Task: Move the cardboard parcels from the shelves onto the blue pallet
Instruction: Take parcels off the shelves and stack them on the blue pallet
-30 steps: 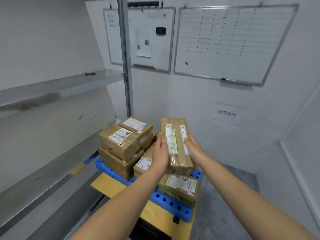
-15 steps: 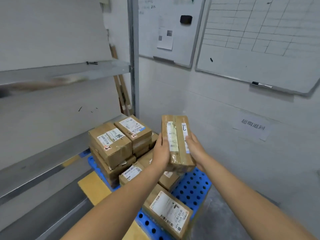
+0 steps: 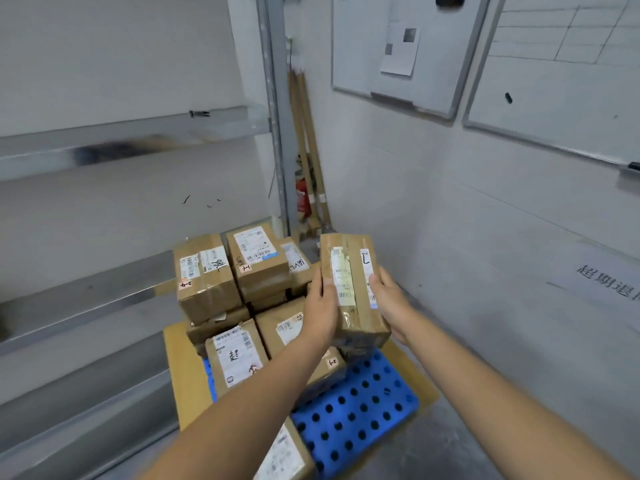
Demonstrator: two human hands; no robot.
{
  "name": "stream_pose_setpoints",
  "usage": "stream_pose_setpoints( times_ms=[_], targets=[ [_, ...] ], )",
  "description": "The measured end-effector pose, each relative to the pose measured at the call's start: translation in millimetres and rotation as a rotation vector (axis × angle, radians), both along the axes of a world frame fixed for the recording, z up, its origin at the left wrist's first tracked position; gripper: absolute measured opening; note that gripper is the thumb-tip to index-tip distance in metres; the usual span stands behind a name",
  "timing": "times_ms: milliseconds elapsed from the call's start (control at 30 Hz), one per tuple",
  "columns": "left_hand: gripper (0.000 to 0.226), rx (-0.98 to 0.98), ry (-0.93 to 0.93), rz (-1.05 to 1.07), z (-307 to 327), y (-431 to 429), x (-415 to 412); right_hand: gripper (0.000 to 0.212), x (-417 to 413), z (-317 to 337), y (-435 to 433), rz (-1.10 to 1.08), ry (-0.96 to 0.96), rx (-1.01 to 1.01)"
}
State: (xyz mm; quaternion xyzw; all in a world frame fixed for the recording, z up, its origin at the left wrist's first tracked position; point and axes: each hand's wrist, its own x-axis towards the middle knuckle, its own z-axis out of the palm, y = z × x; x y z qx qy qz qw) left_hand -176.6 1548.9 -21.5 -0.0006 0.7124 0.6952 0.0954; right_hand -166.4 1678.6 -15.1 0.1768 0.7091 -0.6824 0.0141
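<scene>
I hold a long taped cardboard parcel with white labels in the air above the blue pallet. My left hand grips its left side and my right hand grips its right side. Several other parcels are stacked on the pallet's left and far part, among them a tall stack and a flat parcel in front. One more parcel lies at the pallet's near edge, partly hidden by my left forearm.
Metal shelves run along the left, their boards bare. A shelf post stands behind the pallet, with wooden sticks and a red extinguisher in the corner. Whiteboards hang on the right wall. The pallet rests on a yellow board.
The view has moved closer to the pallet and tilted down. The held parcel stays between both hands and now hangs over the pallet's right part.
</scene>
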Motion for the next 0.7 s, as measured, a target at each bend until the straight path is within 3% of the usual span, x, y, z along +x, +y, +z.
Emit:
stream_pose_setpoints(
  times_ms=[433,700],
  targets=[
    [0.037,-0.048,0.031,0.091,5.9,2.3,-53.1,0.039,-71.1,5.6,11.0,0.105,0.047,0.059],
    [0.045,-0.523,0.199,0.227,-0.1,-39.1,-144.3,0.042,-166.6,1.2,4.1,0.194,0.027,0.076]
  ],
)
